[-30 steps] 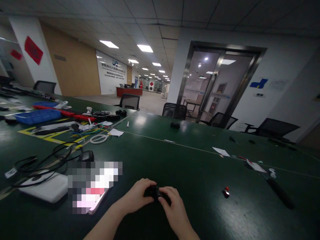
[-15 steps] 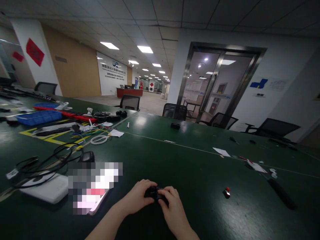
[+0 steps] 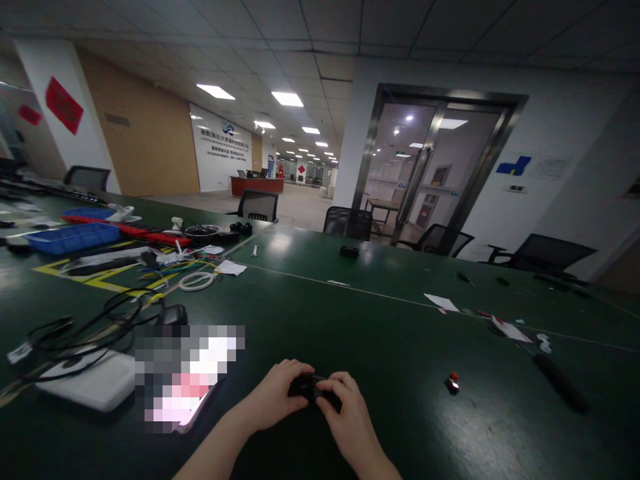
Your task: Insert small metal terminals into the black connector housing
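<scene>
My left hand (image 3: 275, 395) and my right hand (image 3: 346, 410) meet over the near middle of the green table (image 3: 280, 307). Between them is a small black object (image 3: 313, 385), mostly covered by my fingers, so its kind does not show. My left thumb and fingers close around its left side, while my right fingertips and thumb pinch its right side. Left of my hands lies a blurred-out device with a bright screen (image 3: 207, 373). A small red and silver piece (image 3: 453, 383) rests to the right, apart from both hands.
A white box-shaped device (image 3: 95, 383) lies at left under looped black cable (image 3: 107, 320). Farther back are a blue tray (image 3: 75, 238), a coiled white cable (image 3: 197, 280) and a small black block (image 3: 349, 251). On the right are paper scraps (image 3: 513, 331) and a dark strip (image 3: 560, 382).
The camera view has shifted very slightly, moving the background a little leftward. Both hands keep their grip on the small black object, with barely any finger movement.
</scene>
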Demonstrator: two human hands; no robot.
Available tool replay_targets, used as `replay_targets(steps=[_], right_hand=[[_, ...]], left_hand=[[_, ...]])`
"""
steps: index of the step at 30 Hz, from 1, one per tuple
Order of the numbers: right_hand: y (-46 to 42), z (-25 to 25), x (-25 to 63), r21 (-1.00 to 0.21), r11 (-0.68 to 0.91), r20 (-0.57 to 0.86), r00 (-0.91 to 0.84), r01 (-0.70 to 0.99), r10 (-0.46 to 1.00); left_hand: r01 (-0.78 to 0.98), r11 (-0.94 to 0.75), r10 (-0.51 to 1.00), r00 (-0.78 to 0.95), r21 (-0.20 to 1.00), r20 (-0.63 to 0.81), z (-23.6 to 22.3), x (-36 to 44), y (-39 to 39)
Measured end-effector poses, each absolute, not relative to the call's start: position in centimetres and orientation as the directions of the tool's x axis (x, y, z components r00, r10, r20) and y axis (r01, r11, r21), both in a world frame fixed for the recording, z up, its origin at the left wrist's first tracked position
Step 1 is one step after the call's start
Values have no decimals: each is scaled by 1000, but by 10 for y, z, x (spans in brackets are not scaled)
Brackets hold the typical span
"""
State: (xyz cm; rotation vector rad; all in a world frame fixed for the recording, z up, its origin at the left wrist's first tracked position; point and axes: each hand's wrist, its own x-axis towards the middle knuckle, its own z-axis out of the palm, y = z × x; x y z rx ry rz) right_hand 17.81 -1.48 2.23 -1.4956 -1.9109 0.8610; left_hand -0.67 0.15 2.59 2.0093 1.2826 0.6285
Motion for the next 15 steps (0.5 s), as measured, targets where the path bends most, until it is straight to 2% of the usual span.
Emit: replay_targets(steps=[15], right_hand=[[-15,15,184,-819,115,4,-194,562,981]], left_hand=[[589,-248,930,368,769,18,25,-6,0]])
